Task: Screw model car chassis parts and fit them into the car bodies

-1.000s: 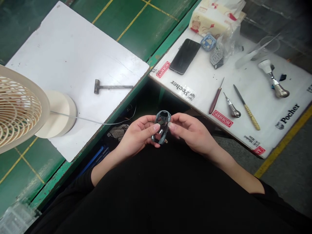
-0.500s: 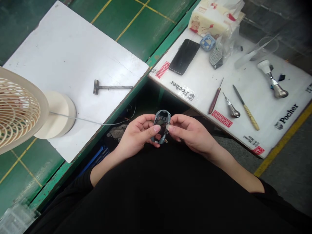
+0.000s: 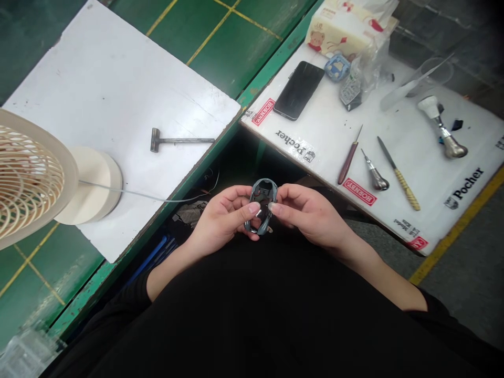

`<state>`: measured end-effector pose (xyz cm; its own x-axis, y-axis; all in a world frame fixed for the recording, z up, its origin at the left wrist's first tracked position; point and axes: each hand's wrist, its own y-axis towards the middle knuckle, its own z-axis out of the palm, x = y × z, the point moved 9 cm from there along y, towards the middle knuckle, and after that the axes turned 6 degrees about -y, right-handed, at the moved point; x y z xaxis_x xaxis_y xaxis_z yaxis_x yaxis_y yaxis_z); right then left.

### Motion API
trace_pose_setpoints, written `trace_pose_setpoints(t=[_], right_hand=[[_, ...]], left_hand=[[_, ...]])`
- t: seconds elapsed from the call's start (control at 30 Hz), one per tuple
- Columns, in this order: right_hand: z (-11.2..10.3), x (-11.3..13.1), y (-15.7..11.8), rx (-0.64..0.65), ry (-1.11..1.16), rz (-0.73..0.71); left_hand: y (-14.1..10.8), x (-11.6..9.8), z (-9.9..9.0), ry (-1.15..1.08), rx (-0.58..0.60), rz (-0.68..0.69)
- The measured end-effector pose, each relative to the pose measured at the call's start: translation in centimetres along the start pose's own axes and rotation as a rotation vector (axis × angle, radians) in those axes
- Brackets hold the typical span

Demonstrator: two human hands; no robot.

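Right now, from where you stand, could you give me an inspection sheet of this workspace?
surface: white boards on a green workbench.
job's things: glossy blue-grey model car body, held between both hands.
clutter: phone, small hammer, tissue pack, red-handled awl, yellow-handled file.
grips: left hand and right hand both hold the body.
cables: thin cable from a desk fan, crossing the board.
surroundings: grey floor, yellow line.

My left hand (image 3: pixel 224 218) and right hand (image 3: pixel 311 215) are working in the dark gap between the left white board (image 3: pixel 118 79) and the right white board (image 3: pixel 378 131), which is narrowing toward the top middle of the frame. The fan cord (image 3: pixel 137 190) is crossing my way at left, while the red-handled awl (image 3: pixel 348 163) and yellow-handled tool (image 3: pixel 403 181) are lying in my way at right.
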<state>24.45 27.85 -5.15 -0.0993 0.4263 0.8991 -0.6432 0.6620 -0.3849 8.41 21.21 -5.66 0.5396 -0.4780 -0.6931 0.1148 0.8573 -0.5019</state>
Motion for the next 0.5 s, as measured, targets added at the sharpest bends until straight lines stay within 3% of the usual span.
trace_pose_setpoints(t=[0.5], right_hand=[[0.65,-0.99,0.28,0.058,0.142,0.057]], left_hand=[[0.1,0.24,-0.41,0.019,0.004,0.012]])
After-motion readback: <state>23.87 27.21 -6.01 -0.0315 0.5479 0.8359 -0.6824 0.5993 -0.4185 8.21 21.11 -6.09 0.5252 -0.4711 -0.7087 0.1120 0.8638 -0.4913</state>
